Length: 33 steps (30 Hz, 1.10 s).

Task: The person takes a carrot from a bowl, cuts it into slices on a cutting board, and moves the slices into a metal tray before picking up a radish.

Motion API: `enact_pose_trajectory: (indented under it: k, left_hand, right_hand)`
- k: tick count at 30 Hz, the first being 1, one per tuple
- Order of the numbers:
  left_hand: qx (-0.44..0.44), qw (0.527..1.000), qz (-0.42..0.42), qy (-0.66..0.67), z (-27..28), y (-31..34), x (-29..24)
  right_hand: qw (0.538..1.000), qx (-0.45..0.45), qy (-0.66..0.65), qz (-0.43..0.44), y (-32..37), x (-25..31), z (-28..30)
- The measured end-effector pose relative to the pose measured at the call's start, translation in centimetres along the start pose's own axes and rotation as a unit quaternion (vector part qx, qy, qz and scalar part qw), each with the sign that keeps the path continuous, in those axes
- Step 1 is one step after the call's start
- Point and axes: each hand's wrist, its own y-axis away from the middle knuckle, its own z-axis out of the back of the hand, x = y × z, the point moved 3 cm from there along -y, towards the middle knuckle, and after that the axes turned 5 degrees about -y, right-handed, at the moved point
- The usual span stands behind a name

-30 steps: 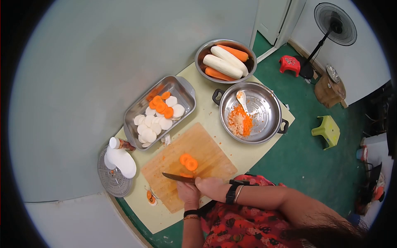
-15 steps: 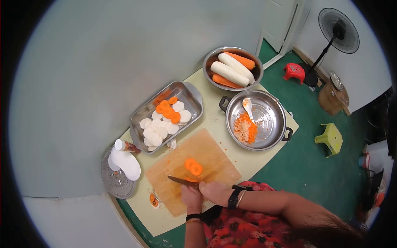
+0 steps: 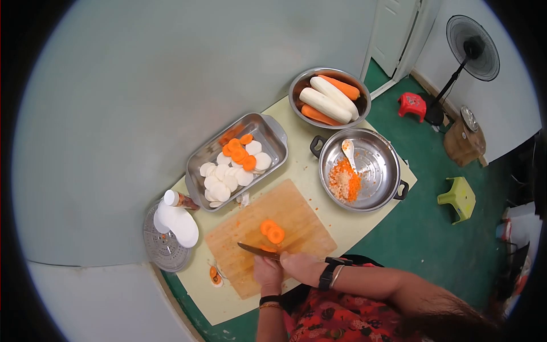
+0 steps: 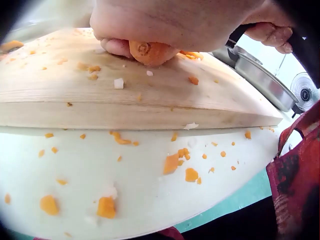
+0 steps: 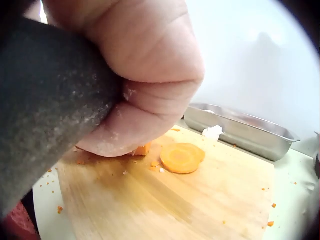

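On the wooden cutting board [image 3: 296,211], my left hand [image 3: 268,272] holds down a carrot [image 4: 151,53], whose end pokes out under the palm in the left wrist view. My right hand [image 3: 300,268] grips the dark handle of a knife [image 3: 257,250], seen large and close in the right wrist view. The blade lies across the carrot just in front of the left fingers, pointing left. Orange shows right beside the blade. Just beyond it on the board rest round carrot slices [image 3: 276,234]. Most of the carrot is hidden by the left hand.
Behind the board stands a metal tray [image 3: 275,126] with white and carrot slices. To the right are a steel pan [image 3: 379,171] with chopped bits and a spoon, and a bowl [image 3: 294,101] of whole carrots and white radishes. A bottle [image 3: 181,200] and grater-like disc [image 3: 165,251] sit left.
The head view has shifted, so the whole table appears further right and slightly lower. Both hands keep their places at the carrot and knife, with only slight movement.
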Motion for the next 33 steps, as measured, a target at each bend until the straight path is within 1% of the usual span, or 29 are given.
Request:
enact_pose_trajectory:
  k: [2, 3, 6, 9, 12, 13, 15, 19, 21, 24, 26, 28, 30, 33]
  left_hand:
    - [-0.021, 1.000, -0.020, 0.006, 0.3, 0.0, -0.2]
    - [-0.027, 0.999, -0.030, 0.011, 0.2, 0.2, -0.4]
    - [-0.033, 0.998, -0.018, 0.046, 0.2, 0.1, -0.3]
    - [-0.028, 0.999, 0.010, 0.028, 0.3, 0.1, -0.2]
    - [-0.046, 0.999, -0.005, -0.004, 0.2, 0.0, -0.2]
    - [-0.039, 0.999, -0.005, -0.008, 0.1, 0.0, -0.1]
    - [-0.025, 1.000, -0.005, -0.012, 0.3, 0.0, -0.3]
    - [-0.026, 0.999, -0.021, -0.019, 0.3, 0.0, 0.1]
    - [-0.031, 0.999, -0.027, -0.013, 0.0, 0.1, 0.0]
    - [0.002, 1.000, 0.009, 0.011, 0.0, 0.1, 0.1]
    - [-0.021, 1.000, -0.011, -0.006, 0.0, 0.1, -0.1]
    - [-0.036, 0.999, -0.020, -0.012, 0.1, -0.1, 0.0]
    - [-0.029, 0.999, -0.022, 0.000, 0.7, 0.2, -0.4]
    - [-0.043, 0.999, -0.025, 0.014, 0.3, 0.1, -0.2]
  right_hand:
    - [0.999, -0.031, -0.012, 0.040, 0.8, -0.7, 0.1]
    - [1.000, -0.020, -0.013, 0.020, 0.9, -1.0, -0.1]
    - [0.999, -0.016, -0.038, 0.011, 0.5, -0.8, 0.0]
    - [0.998, 0.000, -0.055, -0.007, -0.3, -0.2, 0.8]
    - [0.999, 0.010, -0.049, -0.022, -2.3, -0.5, -0.1]
    - [0.998, 0.011, -0.048, -0.025, -2.5, -0.9, -0.8]
    - [0.999, 0.013, -0.037, -0.018, -2.1, -1.0, -0.9]
    - [0.998, 0.009, -0.057, -0.023, -0.2, -2.5, -1.6]
    - [0.999, 0.011, -0.042, -0.025, 0.1, -2.3, -1.3]
    - [0.998, 0.028, -0.054, -0.034, -0.2, -2.3, -0.6]
    - [0.997, 0.033, -0.055, -0.038, -1.5, -2.1, -0.4]
    - [0.997, 0.037, -0.046, -0.044, -2.8, -2.2, -1.8]
    - [0.998, 0.024, -0.039, -0.035, -2.6, -2.4, -2.6]
    - [0.999, 0.018, -0.036, -0.009, -2.4, -3.6, -2.4]
